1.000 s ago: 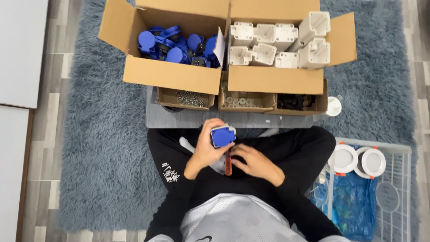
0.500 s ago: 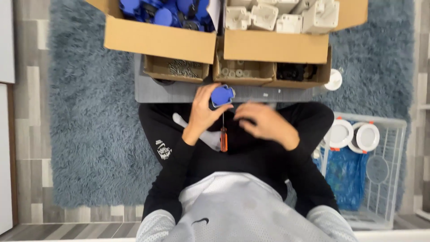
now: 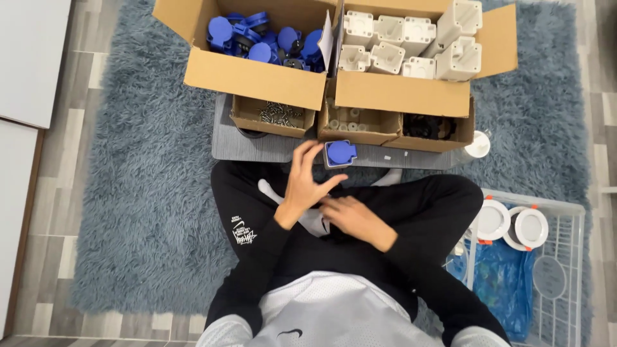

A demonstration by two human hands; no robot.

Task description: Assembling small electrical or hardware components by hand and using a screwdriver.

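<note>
Blue plastic marked the thing in hand: a small blue socket cover [image 3: 340, 153] sat at the near edge of the low grey bench [image 3: 257, 145], just in front of the crossed legs, and the left hand [image 3: 304, 186] reached up to it with the fingers spread and curled, the fingertips touching or almost touching its side; whether the grip had closed on it or was released could not be told from this view. The right hand [image 3: 352, 218] rested low over the lap, loosely curled, and whether it held anything was hidden by its own back. Placing seemed sorted for reach: a large cardboard box of blue parts [image 3: 263, 45] stood at the far left, a second box of white housings [image 3: 411, 48] just beside it on the right, and three small open cartons stood in a row in front of them on the bench, one with metal screws [image 3: 276, 114], one with pale small pieces [image 3: 350, 121], one with dark pieces [image 3: 430, 127]. A white wire basket [image 3: 565, 257] stood to the person's right on the shaggy blue-grey rug [image 3: 148, 193], holding round white lamp fittings [image 3: 511, 223] and a blue bag [image 3: 501, 289], likely kept apart from the loose parts.
</note>
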